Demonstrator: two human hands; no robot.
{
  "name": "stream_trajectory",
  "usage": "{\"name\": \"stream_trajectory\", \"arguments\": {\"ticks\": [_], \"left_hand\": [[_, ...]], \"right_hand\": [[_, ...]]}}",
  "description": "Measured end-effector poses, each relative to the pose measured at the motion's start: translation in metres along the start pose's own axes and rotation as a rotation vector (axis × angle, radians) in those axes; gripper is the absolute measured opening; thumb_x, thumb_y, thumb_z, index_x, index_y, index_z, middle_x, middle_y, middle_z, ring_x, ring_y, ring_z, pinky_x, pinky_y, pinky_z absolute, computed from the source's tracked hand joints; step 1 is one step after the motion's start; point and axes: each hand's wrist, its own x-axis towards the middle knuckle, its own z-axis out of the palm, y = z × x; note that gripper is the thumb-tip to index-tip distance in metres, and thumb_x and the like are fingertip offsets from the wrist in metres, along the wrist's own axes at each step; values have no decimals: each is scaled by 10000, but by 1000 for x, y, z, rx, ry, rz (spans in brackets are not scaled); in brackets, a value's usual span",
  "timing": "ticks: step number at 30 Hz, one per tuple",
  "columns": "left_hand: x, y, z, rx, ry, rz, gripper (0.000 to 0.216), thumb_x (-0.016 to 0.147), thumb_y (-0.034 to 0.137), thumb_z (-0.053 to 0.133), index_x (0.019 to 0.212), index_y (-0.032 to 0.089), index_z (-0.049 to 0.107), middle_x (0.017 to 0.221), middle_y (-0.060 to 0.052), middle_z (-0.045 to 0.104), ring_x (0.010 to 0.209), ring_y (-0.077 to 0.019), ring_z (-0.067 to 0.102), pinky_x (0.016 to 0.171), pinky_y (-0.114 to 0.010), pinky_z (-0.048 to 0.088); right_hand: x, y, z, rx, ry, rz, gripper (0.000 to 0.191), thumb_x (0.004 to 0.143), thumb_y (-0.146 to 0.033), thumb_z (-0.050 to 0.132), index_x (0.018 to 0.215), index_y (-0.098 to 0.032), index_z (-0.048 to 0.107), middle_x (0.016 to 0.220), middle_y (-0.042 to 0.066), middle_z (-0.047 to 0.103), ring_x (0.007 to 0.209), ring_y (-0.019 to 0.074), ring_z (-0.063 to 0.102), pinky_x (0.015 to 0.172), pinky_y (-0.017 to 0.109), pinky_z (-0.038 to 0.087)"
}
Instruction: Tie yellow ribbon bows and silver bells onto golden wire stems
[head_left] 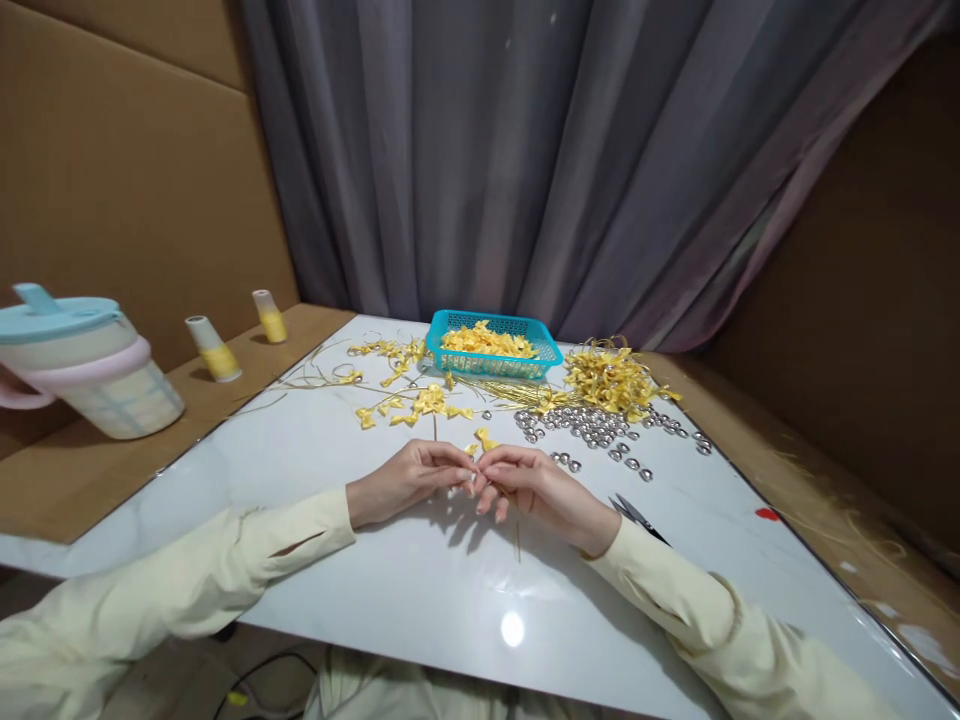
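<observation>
Both hands met at the middle of the white bench (315,470), fingertips drawn together. The left hand (409,480) and the right hand (536,485) were pinched from either side on a small yellow ribbon bow (484,440), which stood just above the fingertips at their 12 o'clock. A thin gold strand (517,535) ran out from under the right hand toward 6 o'clock. Whether those fingers gripped it or only covered it could not be told.

The work looked like fine fingertip shaping or tying of the bow. It would go best with the wrists resting on the bench and the pinch light and close to the bow's centre, so the loops did not crush. The strand probably needed even tension along its length, since a sideways tug could kink it or drag the bow askew.

Supplies lay within easy reach:
- A blue basket (450,340) of finished-looking yellow pieces stood at 12 o'clock.
- Loose bows (420,402) lay at 11 o'clock.
- A tangle of gold ribbon (611,380) and scattered silver beads (596,425) lay at 1 to 2 o'clock.
- Scissors (637,515) lay at 4 o'clock, just beside the right wrist.

The right sleeve could easily brush the scissors, so that elbow was better held in. A lidded jug (82,360) and two thread spools (214,350) stood well apart at 9 to 10 o'clock.
</observation>
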Motion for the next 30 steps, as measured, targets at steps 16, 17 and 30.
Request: {"name": "stream_trajectory", "arguments": {"ticks": [16,17,30], "left_hand": [[3,2,-5,-224,-34,-76,238,594,199,828,768,98,701,700,-51,683,621,-97,578,617,-191,438],[2,2,-5,-218,-45,-81,230,604,191,823,774,98,698,709,-50,685,630,-96,582,629,-191,441],[4,-3,-11,-176,2,-66,216,689,288,772,713,104,662,790,-34,606,702,-85,525,642,-178,414]], "right_hand": [[7,14,-11,-14,-76,-6,265,717,-345,737,817,-102,702,809,102,726,754,159,680,733,290,521],[8,14,-11,-23,-64,-3,277,730,-361,724,802,-95,703,771,97,718,699,144,668,675,265,518],[8,11,-4,244,18,-46,225,647,-273,784,781,-133,670,617,-12,606,441,33,412,392,143,338]]}}
